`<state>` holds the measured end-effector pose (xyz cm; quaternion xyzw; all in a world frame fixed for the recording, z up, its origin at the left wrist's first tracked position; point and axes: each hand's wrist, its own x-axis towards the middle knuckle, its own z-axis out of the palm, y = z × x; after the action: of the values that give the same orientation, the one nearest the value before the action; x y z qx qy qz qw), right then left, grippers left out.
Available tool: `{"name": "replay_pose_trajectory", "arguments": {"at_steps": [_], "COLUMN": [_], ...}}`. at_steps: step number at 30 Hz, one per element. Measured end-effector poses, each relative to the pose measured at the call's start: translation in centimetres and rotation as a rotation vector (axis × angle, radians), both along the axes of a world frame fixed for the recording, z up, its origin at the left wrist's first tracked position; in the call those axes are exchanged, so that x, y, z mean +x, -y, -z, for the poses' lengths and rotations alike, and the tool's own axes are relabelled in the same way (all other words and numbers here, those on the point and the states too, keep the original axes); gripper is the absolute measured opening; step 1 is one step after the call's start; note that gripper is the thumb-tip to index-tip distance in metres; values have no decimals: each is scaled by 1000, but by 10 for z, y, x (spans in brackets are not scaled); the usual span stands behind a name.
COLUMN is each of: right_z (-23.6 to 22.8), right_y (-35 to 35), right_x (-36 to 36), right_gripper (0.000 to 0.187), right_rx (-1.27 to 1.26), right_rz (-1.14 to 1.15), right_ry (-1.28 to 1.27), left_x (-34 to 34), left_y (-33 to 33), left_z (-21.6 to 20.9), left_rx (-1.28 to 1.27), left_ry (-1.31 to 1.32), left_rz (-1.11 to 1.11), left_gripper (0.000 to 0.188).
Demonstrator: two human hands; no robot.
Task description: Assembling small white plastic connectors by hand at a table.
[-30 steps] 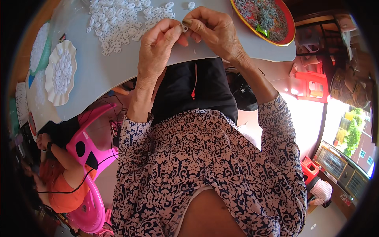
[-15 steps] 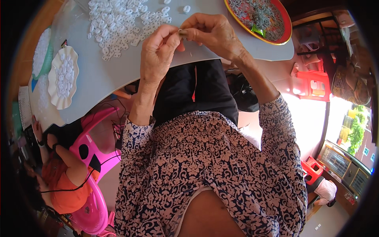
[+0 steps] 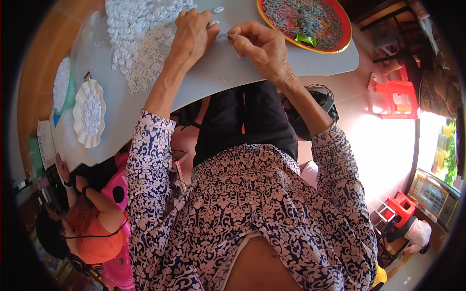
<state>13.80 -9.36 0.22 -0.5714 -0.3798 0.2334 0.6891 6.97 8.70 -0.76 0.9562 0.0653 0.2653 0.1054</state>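
Note:
My left hand (image 3: 191,36) reaches over the right edge of a heap of small white oval plastic pieces (image 3: 141,29). Its back faces up and its thumb stands apart from the curled fingers, whose tips are hidden. One white piece (image 3: 214,23) shows beside the thumb. Close by on the right, my right hand (image 3: 262,48) is closed, pinching a small thin grey piece (image 3: 226,35) between thumb and forefinger. Beyond it sits a red, yellow-rimmed round tray (image 3: 347,36), full of small grey wiry pieces, with a green packet (image 3: 306,40) on them.
A wavy-edged white dish (image 3: 78,119) with white pieces stands on the grey table (image 3: 126,114) at left, near a green basket (image 3: 72,94). A person in orange (image 3: 99,237) sits lower left. Red plastic stools (image 3: 395,99) stand at right; another person (image 3: 418,233) is lower right.
My hands, together half a second ago, are now apart. The left one has moved left to the heap; the right one still pinches by the table's near side. The whole view has shifted slightly.

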Motion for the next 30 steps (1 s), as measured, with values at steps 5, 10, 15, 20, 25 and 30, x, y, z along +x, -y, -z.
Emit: {"name": "replay_pose_trajectory", "arguments": {"at_steps": [5, 10, 15, 20, 25, 30], "right_z": [1, 5, -1, -1, -3, -2], "right_y": [-3, -2, -2, -2, -2, -1], "right_x": [2, 3, -5, -9, -10, -9], "right_gripper": [16, 14, 18, 28, 29, 30], "right_rx": [-34, 18, 57, 29, 5, -30], "right_rz": [29, 37, -33, -103, -164, -183], "right_ry": [132, 90, 121, 55, 98, 134], "left_x": [3, -16, -40, -52, -53, -54], "left_y": [2, 26, 37, 38, 36, 35], "left_z": [-3, -27, -23, -23, -17, -22], "left_rx": [-30, -554, -1314, -1545, -1477, -1319], "left_ry": [118, 92, 148, 152, 110, 67], "left_rz": [110, 67, 178, 164, 191, 200], "left_gripper": [12, 10, 20, 22, 22, 21]}}
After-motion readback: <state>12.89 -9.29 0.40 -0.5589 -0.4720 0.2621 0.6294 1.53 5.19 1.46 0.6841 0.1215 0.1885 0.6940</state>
